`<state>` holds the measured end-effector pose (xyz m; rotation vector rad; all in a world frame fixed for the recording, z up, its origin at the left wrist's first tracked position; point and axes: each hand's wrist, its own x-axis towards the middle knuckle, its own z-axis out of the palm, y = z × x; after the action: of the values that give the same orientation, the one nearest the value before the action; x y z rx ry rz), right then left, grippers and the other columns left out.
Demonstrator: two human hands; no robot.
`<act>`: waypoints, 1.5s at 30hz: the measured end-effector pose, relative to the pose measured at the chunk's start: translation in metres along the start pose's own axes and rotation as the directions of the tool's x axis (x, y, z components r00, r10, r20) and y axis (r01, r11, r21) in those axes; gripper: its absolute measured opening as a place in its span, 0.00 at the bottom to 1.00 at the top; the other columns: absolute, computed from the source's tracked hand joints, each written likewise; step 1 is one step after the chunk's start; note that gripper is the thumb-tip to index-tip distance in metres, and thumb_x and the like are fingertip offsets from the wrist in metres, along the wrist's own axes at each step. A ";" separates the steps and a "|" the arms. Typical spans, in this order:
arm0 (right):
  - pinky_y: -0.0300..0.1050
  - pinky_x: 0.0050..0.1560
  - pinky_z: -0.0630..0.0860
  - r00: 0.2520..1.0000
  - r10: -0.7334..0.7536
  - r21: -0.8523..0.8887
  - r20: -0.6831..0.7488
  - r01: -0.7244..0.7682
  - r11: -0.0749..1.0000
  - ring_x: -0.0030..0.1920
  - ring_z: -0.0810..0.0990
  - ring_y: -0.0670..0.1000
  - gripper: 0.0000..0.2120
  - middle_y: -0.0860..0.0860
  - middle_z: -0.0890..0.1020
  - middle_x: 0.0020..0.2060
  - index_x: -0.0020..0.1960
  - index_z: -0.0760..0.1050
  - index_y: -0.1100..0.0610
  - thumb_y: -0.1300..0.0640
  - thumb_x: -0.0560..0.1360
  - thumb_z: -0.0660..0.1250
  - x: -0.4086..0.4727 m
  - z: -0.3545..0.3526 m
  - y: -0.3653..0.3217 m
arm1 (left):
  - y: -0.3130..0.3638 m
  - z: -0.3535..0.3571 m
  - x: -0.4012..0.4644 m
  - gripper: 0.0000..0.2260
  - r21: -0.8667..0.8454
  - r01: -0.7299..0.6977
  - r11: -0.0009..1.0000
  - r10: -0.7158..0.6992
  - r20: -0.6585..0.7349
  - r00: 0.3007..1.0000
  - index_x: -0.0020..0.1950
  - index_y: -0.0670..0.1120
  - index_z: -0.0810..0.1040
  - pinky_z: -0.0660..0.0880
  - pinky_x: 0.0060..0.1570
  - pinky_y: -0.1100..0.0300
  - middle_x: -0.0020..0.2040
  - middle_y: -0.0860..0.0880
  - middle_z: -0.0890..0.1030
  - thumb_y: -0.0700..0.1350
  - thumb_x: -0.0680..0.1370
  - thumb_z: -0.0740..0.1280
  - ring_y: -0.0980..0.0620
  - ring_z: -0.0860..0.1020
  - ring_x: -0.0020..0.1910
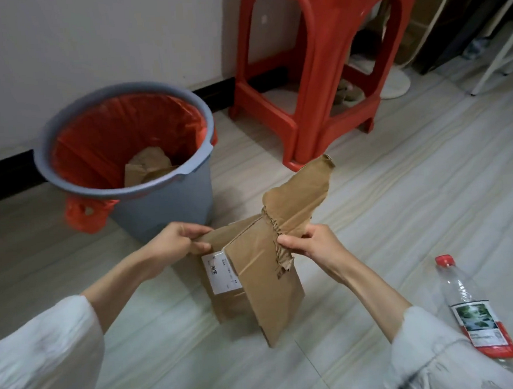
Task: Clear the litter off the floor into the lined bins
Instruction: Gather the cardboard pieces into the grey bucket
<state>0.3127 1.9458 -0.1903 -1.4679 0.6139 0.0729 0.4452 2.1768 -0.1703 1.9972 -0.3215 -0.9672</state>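
Above the floor, both hands (176,241) (312,243) pinching torn cardboard (263,272), label (221,271) blurred.

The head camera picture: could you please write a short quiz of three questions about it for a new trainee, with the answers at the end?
1. True or false: the left hand and the right hand both grip the flattened cardboard box.
2. What lies inside the grey bin with the red liner? A) a bottle B) brown cardboard C) nothing
3. Which piece of litter lies on the floor beside the person's right sleeve?

Key:
1. True.
2. B, a piece of brown cardboard.
3. A clear plastic bottle with a red cap, lying on its side.
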 end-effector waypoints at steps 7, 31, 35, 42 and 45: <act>0.46 0.49 0.76 0.997 -0.072 -0.203 -0.013 0.067 0.977 0.40 0.80 0.51 0.06 0.55 0.81 0.36 0.38 0.77 0.64 0.63 0.71 0.71 -0.009 0.025 -0.021 | 0.009 -0.019 -0.031 0.15 -0.006 0.034 0.999 -0.033 0.079 0.996 0.48 0.48 0.84 0.76 0.50 0.56 0.46 0.47 0.85 0.54 0.78 0.62 0.50 0.82 0.47; 0.52 0.46 0.76 0.702 -0.670 -0.372 -0.243 0.571 0.732 0.41 0.79 0.51 0.08 0.51 0.81 0.37 0.37 0.74 0.53 0.57 0.75 0.66 0.016 0.078 -0.222 | 0.084 -0.137 -0.066 0.02 -0.023 -0.529 0.848 0.308 -0.791 0.529 0.46 0.51 0.78 0.77 0.48 0.53 0.44 0.52 0.83 0.47 0.75 0.69 0.53 0.81 0.46; 0.51 0.47 0.75 0.736 -0.644 -0.400 -0.211 0.536 0.744 0.44 0.81 0.53 0.06 0.53 0.83 0.40 0.43 0.77 0.58 0.56 0.75 0.66 0.037 0.105 -0.211 | 0.072 -0.152 -0.065 0.03 -0.071 -0.501 0.863 0.187 -0.875 0.446 0.47 0.50 0.76 0.77 0.52 0.50 0.43 0.53 0.81 0.47 0.76 0.68 0.50 0.80 0.48; 0.33 0.32 0.64 0.762 -0.590 -0.442 -0.265 0.448 0.777 0.35 0.72 0.45 0.15 0.45 0.73 0.32 0.33 0.66 0.51 0.55 0.79 0.60 0.056 0.147 -0.177 | 0.054 -0.164 -0.059 0.05 0.197 -0.208 0.958 0.277 -0.825 0.493 0.47 0.54 0.77 0.75 0.51 0.52 0.45 0.53 0.82 0.52 0.74 0.69 0.51 0.79 0.50; 0.33 0.31 0.66 0.763 -0.582 -0.418 -0.281 0.449 0.790 0.34 0.71 0.45 0.15 0.46 0.72 0.31 0.34 0.66 0.52 0.57 0.80 0.58 0.060 0.159 -0.159 | 0.048 -0.161 -0.050 0.06 0.233 -0.160 0.959 0.282 -0.802 0.527 0.47 0.55 0.76 0.76 0.52 0.48 0.47 0.53 0.83 0.53 0.73 0.69 0.48 0.80 0.52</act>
<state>0.4827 2.0552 -0.0759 -1.9618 0.5021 -0.6128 0.5368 2.2722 -0.0547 2.2224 -0.0884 0.2533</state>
